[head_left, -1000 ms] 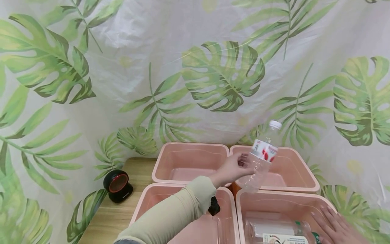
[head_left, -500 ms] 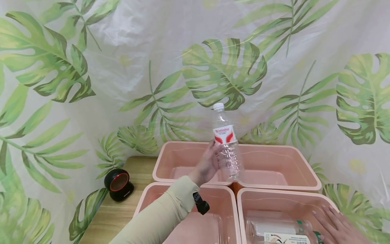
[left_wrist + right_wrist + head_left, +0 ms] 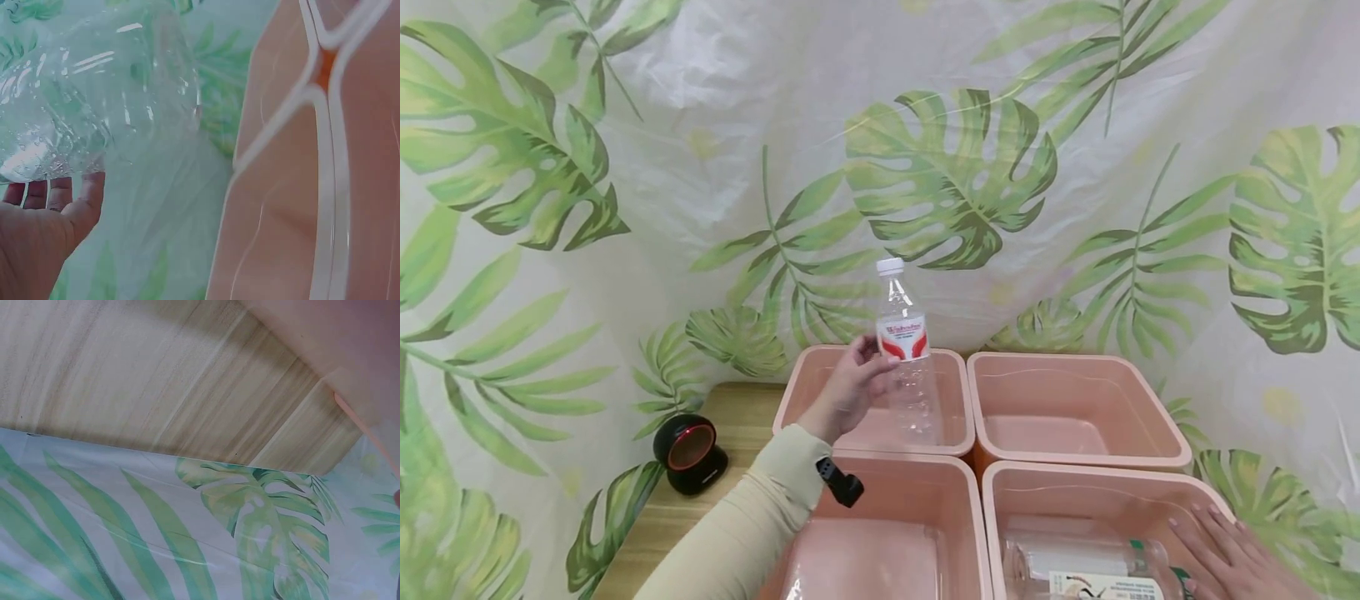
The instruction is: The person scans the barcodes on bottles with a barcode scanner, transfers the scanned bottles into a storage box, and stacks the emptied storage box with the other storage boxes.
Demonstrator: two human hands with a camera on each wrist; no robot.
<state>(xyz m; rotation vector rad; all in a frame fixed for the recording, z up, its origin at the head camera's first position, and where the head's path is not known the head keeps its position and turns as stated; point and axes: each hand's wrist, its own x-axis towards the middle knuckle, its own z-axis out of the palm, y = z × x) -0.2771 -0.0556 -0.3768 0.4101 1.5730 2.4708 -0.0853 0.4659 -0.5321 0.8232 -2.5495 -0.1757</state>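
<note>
A clear plastic bottle [image 3: 912, 392] with a white cap and a red-and-white label stands nearly upright in the air over the back left pink bin [image 3: 958, 392]. My left hand [image 3: 855, 385] grips it at the label from the left side. In the left wrist view, the see-through bottle [image 3: 94, 87] looms large above the fingers of the left hand [image 3: 44, 231]. My right hand [image 3: 1232, 554] rests with straight fingers on the right rim of the front right bin [image 3: 1075, 477]. Inside that bin lie clear bottles [image 3: 1075, 557] with green caps, partly cut off by the frame.
Beside these stand a back right bin [image 3: 1075, 400] and a front left bin [image 3: 887, 500], all four-sided and pink. A black round device [image 3: 688, 454] sits on the wooden table [image 3: 655, 542] at left. A leaf-patterned curtain [image 3: 760, 83] hangs behind.
My left hand has carried the bottle leftward from the back right bin to above the back left bin, turning its label forward. The right hand stays on the rim.
</note>
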